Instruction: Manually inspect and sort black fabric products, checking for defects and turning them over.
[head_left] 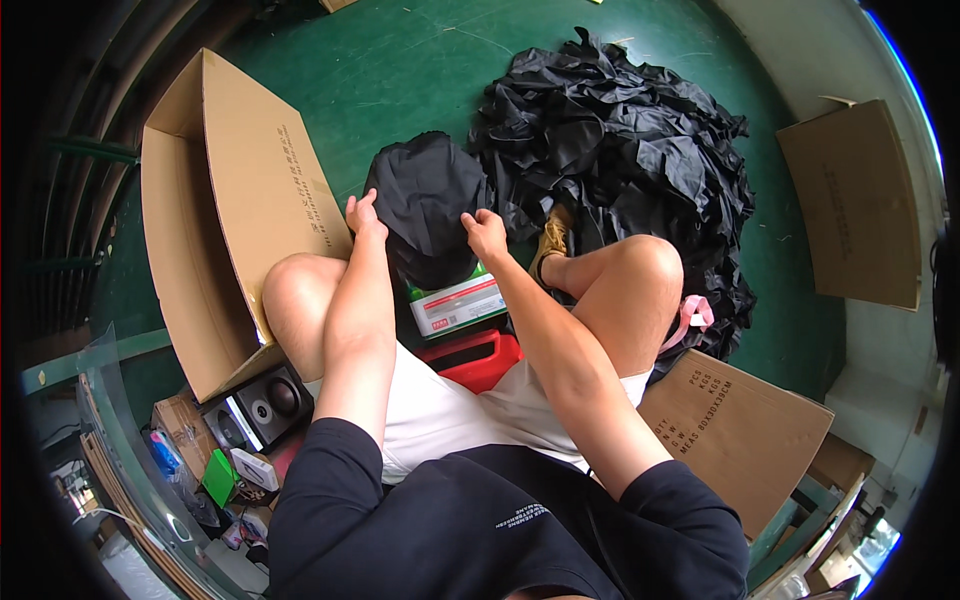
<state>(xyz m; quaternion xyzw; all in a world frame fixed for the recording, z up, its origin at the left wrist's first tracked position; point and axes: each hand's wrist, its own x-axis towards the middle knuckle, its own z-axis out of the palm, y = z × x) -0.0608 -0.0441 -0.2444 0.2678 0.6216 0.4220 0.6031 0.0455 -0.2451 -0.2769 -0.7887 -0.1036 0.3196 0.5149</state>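
Note:
A piece of black fabric (pixel 428 205) is spread between my two hands, rounded in outline and gathered into soft folds. My left hand (pixel 366 214) pinches its left edge, and my right hand (pixel 485 236) grips the right edge between thumb and fingers. Below the fabric, partly covered by it, a white and green box (pixel 457 308) with a red stripe stands between my legs. Just beyond my right hand lies a big heap of black fabric pieces (pixel 620 150), crumpled over one another on the floor.
A tall open cardboard box (pixel 265 160) stands at my left. Close to me sits a red plastic object (pixel 472 362). Another carton (pixel 735 440) is near my right thigh, and a cardboard box (pixel 850 205) leans by the wall. A pink strap (pixel 692 318) lies beside the heap.

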